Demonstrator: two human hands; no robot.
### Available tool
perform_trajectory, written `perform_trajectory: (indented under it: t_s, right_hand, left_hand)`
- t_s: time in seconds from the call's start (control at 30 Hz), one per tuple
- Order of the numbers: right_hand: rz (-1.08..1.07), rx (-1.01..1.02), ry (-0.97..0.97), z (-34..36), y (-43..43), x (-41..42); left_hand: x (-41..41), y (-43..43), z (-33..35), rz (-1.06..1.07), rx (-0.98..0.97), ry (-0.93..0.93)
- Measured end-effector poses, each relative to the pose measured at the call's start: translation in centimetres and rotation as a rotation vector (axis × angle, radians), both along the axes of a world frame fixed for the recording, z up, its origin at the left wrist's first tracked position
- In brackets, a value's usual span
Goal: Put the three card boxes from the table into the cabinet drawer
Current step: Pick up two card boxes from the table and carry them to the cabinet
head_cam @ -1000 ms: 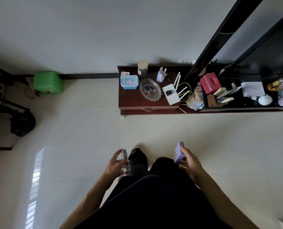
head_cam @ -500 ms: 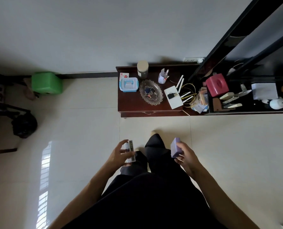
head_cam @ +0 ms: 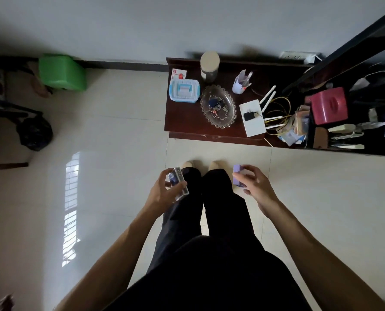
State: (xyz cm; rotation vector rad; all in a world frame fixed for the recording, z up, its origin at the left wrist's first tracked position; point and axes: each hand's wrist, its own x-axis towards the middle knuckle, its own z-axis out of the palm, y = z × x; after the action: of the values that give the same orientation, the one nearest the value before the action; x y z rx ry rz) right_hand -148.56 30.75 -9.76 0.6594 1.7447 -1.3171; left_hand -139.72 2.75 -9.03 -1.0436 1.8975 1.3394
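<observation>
My left hand [head_cam: 164, 189] grips a blue-and-white card box [head_cam: 178, 182], held over my left leg; whether a second box is stacked with it I cannot tell. My right hand [head_cam: 253, 184] grips a purple card box [head_cam: 237, 175] beside my right leg. Both hands hang in front of me, a short way before the low dark wooden cabinet [head_cam: 187, 124]. The cabinet's drawer front [head_cam: 211, 138] is shut, seen only as a thin strip under the top.
On the cabinet top stand a blue-and-white plastic case [head_cam: 183, 90], a glass dish [head_cam: 218, 106], a jar [head_cam: 209, 66], a white router [head_cam: 253, 117] with cables and a red tissue box [head_cam: 328, 105]. A green stool [head_cam: 62, 72] and a black bag [head_cam: 34, 133] sit at the left.
I have walked closer to the cabinet, which now looks larger and nearer. Both hands have kept their boxes and risen slightly toward the cabinet.
</observation>
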Motion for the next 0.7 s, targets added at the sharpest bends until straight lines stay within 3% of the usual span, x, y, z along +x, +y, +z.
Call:
perform_trajectory:
  t_s: [0.27, 0.7]
  right_hand:
    - [0.327, 0.191, 0.205, -12.0, -6.6, -4.1]
    - [0.645, 0.245, 0.435, -33.7, -15.2, -10.3]
  left_hand:
    - [-5.0, -3.4, -11.6, -0.201, -0.249, 0.012]
    - [-12.8, -8.7, -34.4, -0.362, -0.423, -0.001]
